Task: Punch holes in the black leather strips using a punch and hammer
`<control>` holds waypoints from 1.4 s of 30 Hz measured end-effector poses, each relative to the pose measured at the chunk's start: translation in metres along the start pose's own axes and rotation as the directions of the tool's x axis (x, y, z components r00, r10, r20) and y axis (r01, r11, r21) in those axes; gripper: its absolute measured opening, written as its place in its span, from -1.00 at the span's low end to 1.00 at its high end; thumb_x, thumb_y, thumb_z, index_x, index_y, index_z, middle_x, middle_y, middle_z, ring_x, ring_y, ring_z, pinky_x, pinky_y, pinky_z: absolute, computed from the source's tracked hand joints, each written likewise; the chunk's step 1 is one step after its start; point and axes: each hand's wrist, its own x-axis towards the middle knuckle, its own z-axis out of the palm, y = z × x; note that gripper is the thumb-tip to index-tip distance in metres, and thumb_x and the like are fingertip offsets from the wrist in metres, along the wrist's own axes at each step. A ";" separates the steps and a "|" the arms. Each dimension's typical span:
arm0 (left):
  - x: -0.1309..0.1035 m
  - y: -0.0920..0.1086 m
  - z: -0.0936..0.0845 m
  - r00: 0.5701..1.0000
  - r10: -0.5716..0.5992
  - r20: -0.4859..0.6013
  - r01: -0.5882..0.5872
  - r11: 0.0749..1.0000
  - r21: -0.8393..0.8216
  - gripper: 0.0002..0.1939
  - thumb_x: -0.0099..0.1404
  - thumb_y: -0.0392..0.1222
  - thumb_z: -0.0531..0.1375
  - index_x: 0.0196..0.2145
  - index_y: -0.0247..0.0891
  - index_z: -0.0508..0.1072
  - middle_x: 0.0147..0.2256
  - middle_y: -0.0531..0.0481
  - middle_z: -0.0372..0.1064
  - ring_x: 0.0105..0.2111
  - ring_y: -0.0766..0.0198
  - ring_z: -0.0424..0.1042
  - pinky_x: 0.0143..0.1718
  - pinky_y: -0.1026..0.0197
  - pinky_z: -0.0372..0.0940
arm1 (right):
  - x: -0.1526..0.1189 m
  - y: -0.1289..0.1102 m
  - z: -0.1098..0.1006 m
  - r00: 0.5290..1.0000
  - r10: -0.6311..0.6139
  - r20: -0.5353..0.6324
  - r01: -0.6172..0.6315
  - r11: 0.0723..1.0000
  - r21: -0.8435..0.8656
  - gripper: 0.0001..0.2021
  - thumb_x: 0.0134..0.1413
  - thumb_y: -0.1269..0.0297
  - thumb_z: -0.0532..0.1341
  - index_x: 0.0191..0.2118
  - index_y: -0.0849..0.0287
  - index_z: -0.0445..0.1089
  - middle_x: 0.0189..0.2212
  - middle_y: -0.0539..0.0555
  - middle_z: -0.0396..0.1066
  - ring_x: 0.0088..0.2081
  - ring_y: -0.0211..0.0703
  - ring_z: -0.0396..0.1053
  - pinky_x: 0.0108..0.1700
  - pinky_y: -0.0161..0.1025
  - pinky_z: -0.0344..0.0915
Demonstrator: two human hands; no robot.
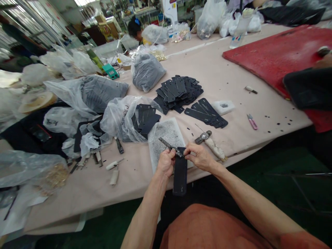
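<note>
My left hand (167, 162) is closed around a dark metal rod-shaped tool (166, 141), whose other end lies across the top of a long black strip (180, 178). The strip hangs over the table's front edge, with small slots near its lower end. At the strip's upper right edge, the fingers of my right hand (198, 156) are pinched together on it, close to the tool's tip. Beneath my hands is a white, black-speckled board (166, 129). A ball-peen hammer (203, 137) with a wrapped handle lies just beyond my right hand.
Black strips are heaped (178, 91) and fanned out (206, 112) behind the board. A plastic bag of strips (121, 119) stands left, near scattered hand tools (114, 164). Pink snips (251, 121) lie right. Another person's hand (324, 61) is above a red board (280, 55).
</note>
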 end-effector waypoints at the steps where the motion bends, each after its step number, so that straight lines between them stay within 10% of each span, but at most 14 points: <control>1: 0.000 0.000 -0.001 1.000 0.005 -0.003 -0.005 1.000 -0.010 -0.37 -0.39 -0.09 0.49 -0.41 -0.41 0.31 -0.53 0.04 0.36 -0.56 0.41 0.32 -0.49 0.34 0.24 | 0.000 0.000 0.002 0.999 0.019 -0.031 -0.018 1.000 0.013 -0.96 -0.04 0.46 0.19 -0.39 0.24 0.38 -0.40 0.04 0.34 -0.28 -0.25 0.29 -0.16 -0.27 0.21; 7: 0.001 -0.004 -0.003 1.000 -0.026 -0.009 0.025 0.999 -0.047 -0.50 -0.22 -0.17 0.44 -0.39 -0.39 0.28 -0.53 0.04 0.36 -0.56 0.39 0.34 -0.49 0.33 0.27 | -0.006 0.007 0.018 0.888 0.407 -0.214 -0.333 0.890 0.313 -0.78 -0.04 0.19 0.25 -0.35 0.27 0.38 -0.45 0.05 0.34 -0.39 -0.25 0.26 -0.28 -0.27 0.21; 14: 0.001 -0.013 -0.003 0.993 0.079 -0.089 -0.076 0.996 0.046 -0.40 -0.34 -0.01 0.45 -0.40 -0.38 0.30 -0.52 0.04 0.35 -0.57 0.39 0.31 -0.52 0.32 0.24 | -0.017 0.019 0.015 0.764 0.483 -0.427 -0.281 0.846 0.453 -0.66 -0.08 0.17 0.28 -0.20 0.25 0.31 -0.49 -0.01 0.30 -0.45 -0.28 0.28 -0.35 -0.30 0.24; 24: 0.033 -0.009 -0.001 0.947 0.260 -0.188 -0.242 0.964 0.113 -0.46 -0.22 0.01 0.35 -0.32 -0.39 0.37 -0.46 0.03 0.37 -0.52 0.39 0.31 -0.52 0.33 0.18 | -0.128 0.046 -0.055 0.655 0.573 -0.493 -0.658 0.753 0.001 -0.56 -0.04 -0.07 0.14 -0.20 0.20 0.45 -0.32 0.08 0.45 -0.28 -0.14 0.37 -0.16 -0.24 0.25; 31: 0.060 0.001 0.003 0.922 0.329 -0.205 -0.301 0.941 0.155 -0.47 -0.19 0.03 0.32 -0.30 -0.37 0.36 -0.41 0.00 0.38 -0.47 0.36 0.34 -0.48 0.31 0.22 | -0.202 0.088 -0.089 0.391 0.705 -0.592 -0.919 0.332 -0.211 -0.57 -0.05 -0.04 0.03 -0.19 0.12 0.42 -0.39 0.06 0.44 -0.37 -0.03 0.37 -0.24 -0.11 0.24; 37: 0.076 0.000 0.002 0.903 0.376 -0.208 -0.344 0.923 0.175 -0.51 -0.16 0.00 0.31 -0.30 -0.36 0.36 -0.39 -0.01 0.37 -0.44 0.35 0.36 -0.41 0.29 0.28 | -0.162 0.068 -0.055 0.731 0.290 -0.618 -0.580 0.741 -0.338 -0.71 0.02 0.28 0.04 -0.16 0.19 0.39 -0.20 0.08 0.41 -0.19 -0.15 0.38 -0.08 -0.24 0.27; 42: 0.085 -0.002 0.004 0.894 0.399 -0.205 -0.364 0.912 0.187 -0.59 -0.07 -0.04 0.30 -0.32 -0.36 0.35 -0.41 -0.02 0.36 -0.47 0.35 0.36 -0.44 0.30 0.27 | -0.087 0.040 -0.010 0.877 0.286 -0.386 -0.423 0.840 -0.340 -0.82 0.12 0.22 0.11 -0.28 0.20 0.38 -0.34 0.07 0.36 -0.29 -0.18 0.32 -0.16 -0.23 0.20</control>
